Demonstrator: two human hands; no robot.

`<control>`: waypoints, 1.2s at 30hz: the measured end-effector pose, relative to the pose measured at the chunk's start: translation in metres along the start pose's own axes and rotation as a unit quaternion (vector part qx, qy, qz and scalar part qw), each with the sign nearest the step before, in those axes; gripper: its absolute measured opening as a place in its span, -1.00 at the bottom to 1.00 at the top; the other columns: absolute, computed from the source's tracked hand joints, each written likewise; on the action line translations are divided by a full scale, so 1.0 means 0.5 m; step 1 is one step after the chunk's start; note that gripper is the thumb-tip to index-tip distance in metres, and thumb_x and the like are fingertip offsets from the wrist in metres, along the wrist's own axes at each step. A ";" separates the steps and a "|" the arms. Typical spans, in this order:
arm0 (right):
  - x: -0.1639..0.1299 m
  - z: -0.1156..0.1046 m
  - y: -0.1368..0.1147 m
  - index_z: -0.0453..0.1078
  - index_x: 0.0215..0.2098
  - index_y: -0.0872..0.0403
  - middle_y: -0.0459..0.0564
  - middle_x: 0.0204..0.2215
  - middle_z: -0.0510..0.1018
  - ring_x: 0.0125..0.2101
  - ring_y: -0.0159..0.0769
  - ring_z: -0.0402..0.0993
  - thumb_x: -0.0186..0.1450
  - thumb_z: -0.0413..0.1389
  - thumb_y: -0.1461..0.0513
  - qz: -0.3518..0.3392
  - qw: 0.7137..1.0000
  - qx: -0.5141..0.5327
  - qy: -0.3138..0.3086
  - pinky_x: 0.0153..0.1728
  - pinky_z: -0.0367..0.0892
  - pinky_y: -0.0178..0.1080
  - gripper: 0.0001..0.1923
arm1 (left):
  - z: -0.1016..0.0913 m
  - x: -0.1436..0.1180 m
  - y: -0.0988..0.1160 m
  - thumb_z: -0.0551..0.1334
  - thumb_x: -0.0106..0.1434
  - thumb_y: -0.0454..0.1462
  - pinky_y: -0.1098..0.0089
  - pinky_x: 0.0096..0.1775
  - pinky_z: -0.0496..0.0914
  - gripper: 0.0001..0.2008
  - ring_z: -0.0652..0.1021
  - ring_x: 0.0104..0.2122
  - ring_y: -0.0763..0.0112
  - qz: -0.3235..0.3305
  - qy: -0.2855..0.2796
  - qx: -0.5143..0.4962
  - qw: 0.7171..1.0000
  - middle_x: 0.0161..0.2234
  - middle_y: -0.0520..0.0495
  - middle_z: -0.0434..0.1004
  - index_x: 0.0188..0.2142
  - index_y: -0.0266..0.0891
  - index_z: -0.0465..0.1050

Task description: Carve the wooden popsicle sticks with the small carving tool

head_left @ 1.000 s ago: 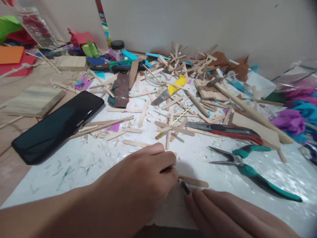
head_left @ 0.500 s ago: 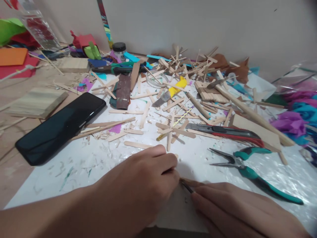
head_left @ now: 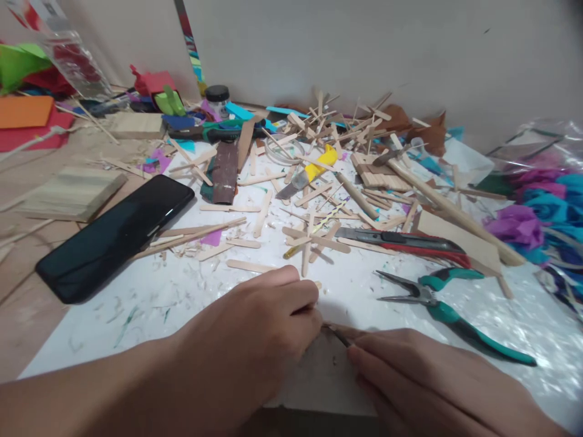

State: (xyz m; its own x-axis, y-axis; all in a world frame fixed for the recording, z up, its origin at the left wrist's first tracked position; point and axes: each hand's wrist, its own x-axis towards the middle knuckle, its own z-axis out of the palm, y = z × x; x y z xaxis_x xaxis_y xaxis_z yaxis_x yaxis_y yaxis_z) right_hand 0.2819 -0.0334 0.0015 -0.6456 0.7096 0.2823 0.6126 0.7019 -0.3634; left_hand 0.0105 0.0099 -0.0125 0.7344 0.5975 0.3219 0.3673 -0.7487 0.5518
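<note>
My left hand (head_left: 273,328) is closed, its curled fingers pressed down near the front of the white work surface (head_left: 319,382). From its fingertips a thin brown wooden strip (head_left: 350,330) runs toward my right hand (head_left: 419,370). Fingers of the right hand are pinched together on a slim dark tool (head_left: 337,335), whose tip touches or nearly touches the strip close to the left fingers. The rest of the tool is hidden under the hand. Green-handled needle-nose pliers (head_left: 428,296) lie spread beyond the right hand.
A black phone (head_left: 118,237) lies at left beside wooden blocks (head_left: 73,191). Across the middle are scattered craft sticks (head_left: 307,246), a red box cutter (head_left: 405,241), a yellow-handled blade (head_left: 310,173) and a long wooden handle (head_left: 460,212). Colored paper (head_left: 514,224) is piled at right.
The view has shifted slightly, so most things on the right appear a little further left. Both hands keep nearly the same pose, with the dark tool still against or near the strip.
</note>
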 end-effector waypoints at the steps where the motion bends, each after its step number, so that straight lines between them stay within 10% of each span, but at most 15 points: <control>1: 0.001 0.002 0.001 0.51 0.09 -0.07 -0.14 -0.25 0.80 -0.39 -0.34 0.73 0.65 0.01 0.15 -0.002 1.000 0.007 0.003 -0.35 0.61 -0.40 -0.76 | 0.001 0.000 0.000 0.26 0.45 -0.45 0.26 -0.24 0.30 -0.86 0.41 -0.27 0.28 0.000 0.002 0.001 1.000 -0.27 -0.03 0.48 -0.26 -0.29 0.53; 12: 0.037 -0.031 0.007 0.60 -0.13 -0.19 -0.13 -0.32 0.78 -0.42 -0.23 0.73 0.51 0.23 0.09 0.138 0.986 0.037 0.081 -0.49 0.59 -0.32 -0.91 | -0.010 -0.001 0.017 0.16 0.52 -0.46 0.24 -0.20 0.27 -0.78 0.43 -0.30 0.28 -0.039 0.009 0.051 0.998 -0.29 -0.01 0.50 -0.25 -0.24 0.51; 29: 0.046 -0.043 -0.013 0.37 0.30 -0.29 -0.10 -0.16 0.79 -0.17 -0.16 0.78 0.35 0.14 0.46 -0.022 0.987 0.143 0.069 -0.22 0.69 -0.23 -0.32 | -0.018 -0.014 0.029 0.21 0.52 -0.30 0.23 -0.21 0.17 -0.76 0.43 -0.31 0.36 -0.026 -0.021 -0.003 0.999 -0.32 0.06 0.49 -0.34 -0.20 0.41; 36: 0.042 -0.036 0.009 0.61 0.04 -0.12 -0.11 -0.17 0.81 -0.26 -0.29 0.78 0.42 0.21 0.40 0.063 0.986 0.126 0.086 -0.24 0.66 -0.37 -0.65 | -0.035 -0.005 0.019 0.23 0.53 -0.31 0.19 -0.15 0.21 -0.83 0.49 -0.20 0.32 0.027 -0.027 0.032 0.999 -0.18 -0.01 0.56 -0.26 -0.23 0.49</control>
State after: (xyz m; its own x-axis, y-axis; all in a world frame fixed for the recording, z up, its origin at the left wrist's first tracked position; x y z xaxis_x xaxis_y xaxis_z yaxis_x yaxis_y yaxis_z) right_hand 0.2794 -0.0141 0.0220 -0.4724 0.8050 0.3589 0.5366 0.5857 -0.6075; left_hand 0.0023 0.0066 0.0054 0.7831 0.5403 0.3081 0.3601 -0.7977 0.4837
